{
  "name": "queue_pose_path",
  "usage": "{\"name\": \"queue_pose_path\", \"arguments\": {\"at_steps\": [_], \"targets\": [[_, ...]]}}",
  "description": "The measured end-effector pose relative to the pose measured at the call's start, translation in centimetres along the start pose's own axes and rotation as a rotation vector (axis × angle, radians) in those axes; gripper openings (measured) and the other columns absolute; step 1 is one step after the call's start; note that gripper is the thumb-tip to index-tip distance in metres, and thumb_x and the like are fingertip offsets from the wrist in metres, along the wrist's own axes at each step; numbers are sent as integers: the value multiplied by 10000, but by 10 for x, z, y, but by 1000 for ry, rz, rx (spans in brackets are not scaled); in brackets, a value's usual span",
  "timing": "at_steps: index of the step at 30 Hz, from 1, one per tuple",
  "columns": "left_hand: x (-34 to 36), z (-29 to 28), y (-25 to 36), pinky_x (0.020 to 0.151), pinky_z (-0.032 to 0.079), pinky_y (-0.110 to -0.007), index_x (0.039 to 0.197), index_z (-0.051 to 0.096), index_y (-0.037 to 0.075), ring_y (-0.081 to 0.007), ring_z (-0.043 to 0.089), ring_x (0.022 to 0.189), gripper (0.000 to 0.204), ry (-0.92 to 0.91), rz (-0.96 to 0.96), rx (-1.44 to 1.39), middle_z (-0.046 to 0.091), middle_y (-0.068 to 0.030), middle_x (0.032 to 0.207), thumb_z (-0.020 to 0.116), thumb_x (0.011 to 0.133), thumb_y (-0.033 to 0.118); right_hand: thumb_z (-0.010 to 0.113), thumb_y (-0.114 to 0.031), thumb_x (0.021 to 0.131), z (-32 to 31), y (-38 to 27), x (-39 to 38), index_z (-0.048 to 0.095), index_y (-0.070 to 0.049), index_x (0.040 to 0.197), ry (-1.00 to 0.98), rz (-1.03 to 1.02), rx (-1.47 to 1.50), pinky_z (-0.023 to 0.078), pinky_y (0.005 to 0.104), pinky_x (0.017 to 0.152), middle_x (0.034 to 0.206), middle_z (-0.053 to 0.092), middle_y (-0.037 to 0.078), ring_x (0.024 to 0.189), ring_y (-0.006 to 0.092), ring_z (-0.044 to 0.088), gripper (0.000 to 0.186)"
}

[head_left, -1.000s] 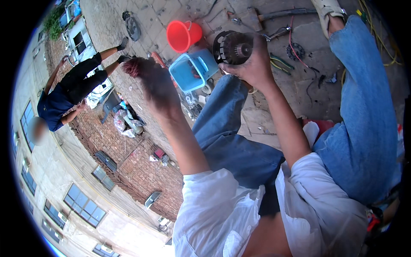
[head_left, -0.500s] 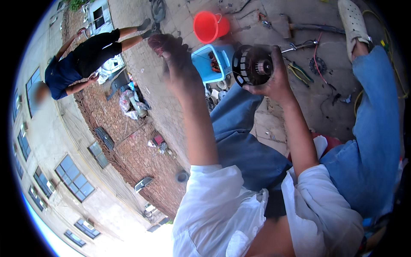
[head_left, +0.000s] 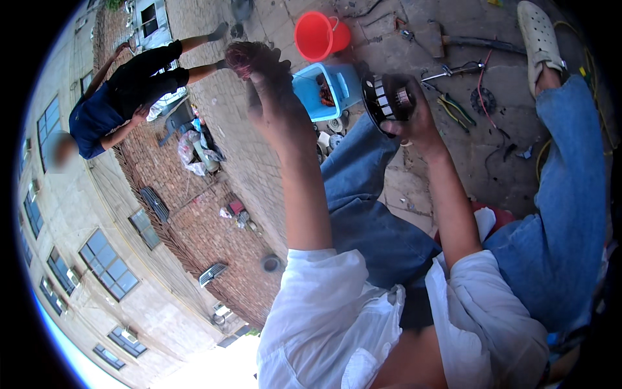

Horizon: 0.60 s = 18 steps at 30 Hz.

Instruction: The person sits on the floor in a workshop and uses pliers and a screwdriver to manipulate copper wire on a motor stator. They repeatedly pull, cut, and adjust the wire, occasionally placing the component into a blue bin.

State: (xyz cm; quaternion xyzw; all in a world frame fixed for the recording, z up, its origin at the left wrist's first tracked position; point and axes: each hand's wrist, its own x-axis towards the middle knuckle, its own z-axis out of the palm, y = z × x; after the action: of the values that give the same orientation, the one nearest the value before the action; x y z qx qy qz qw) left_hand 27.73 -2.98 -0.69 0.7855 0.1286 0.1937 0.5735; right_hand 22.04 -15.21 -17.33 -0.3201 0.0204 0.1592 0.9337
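Note:
My left hand (head_left: 275,97), blackened with grime, is raised to the left of a blue tub. Its fingers are closed round a dark red bundle (head_left: 241,59) that looks like wound copper wire. My right hand (head_left: 416,123) grips a dark round motor part (head_left: 385,104) with a slotted rim and a ribbed hub, above my knee. This part faces left, turned partly on its side. Between the hands stands the blue tub (head_left: 338,76), with reddish-brown pieces (head_left: 325,91) inside.
A red bucket (head_left: 316,35) stands beyond the tub. On the paving right of it lie a hammer (head_left: 479,42), green-handled pliers (head_left: 457,111), a ratchet wrench (head_left: 461,69) and a dark disc (head_left: 482,100). Another person (head_left: 123,97) is at the far left, near a brick-paved strip with bags.
My right hand has turned the motor part, so its slotted rim now shows more edge-on. My left hand keeps its hold on the red bundle, nearly in place. The other person's legs have shifted.

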Motion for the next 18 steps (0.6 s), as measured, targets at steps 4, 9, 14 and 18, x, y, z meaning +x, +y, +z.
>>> {"name": "queue_pose_path", "arguments": {"at_steps": [4, 9, 14, 18], "targets": [[-5, 2, 5, 989, 394, -378, 1251, 458, -89, -254, 536, 1110, 427, -66, 53, -37, 548, -176, 1217, 443, 990, 249, 806, -223, 645, -4, 3, -2, 446, -49, 1220, -33, 138, 137, 413, 286, 917, 1090, 532, 50, 1013, 144, 515, 701], [-13, 14, 10, 936, 412, -330, 1251, 462, -69, -204, 545, 1057, 471, -126, 238, 254, 568, -141, 1152, 516, 956, 295, 760, -280, 704, -11, 2, -2, 458, -36, 1232, -8, 240, 118, 398, 293, 923, 1094, 542, 53, 1016, 143, 511, 656], [-23, 12, -4, 943, 408, -334, 1275, 442, -75, -247, 541, 1088, 544, -153, 428, 495, 565, -159, 1166, 603, 900, 284, 741, -314, 735, -19, 8, 0, 485, -28, 1210, 6, 254, 199, 395, 290, 913, 1081, 555, 51, 999, 141, 511, 611], [-21, 16, 4, 874, 382, -379, 1294, 454, -9, -293, 587, 979, 657, -352, 847, 1047, 599, -141, 1118, 721, 735, 210, 732, -320, 752, -27, 12, 2, 498, -15, 1185, 22, 219, 203, 400, 289, 907, 1061, 562, 48, 991, 136, 514, 579]]}}
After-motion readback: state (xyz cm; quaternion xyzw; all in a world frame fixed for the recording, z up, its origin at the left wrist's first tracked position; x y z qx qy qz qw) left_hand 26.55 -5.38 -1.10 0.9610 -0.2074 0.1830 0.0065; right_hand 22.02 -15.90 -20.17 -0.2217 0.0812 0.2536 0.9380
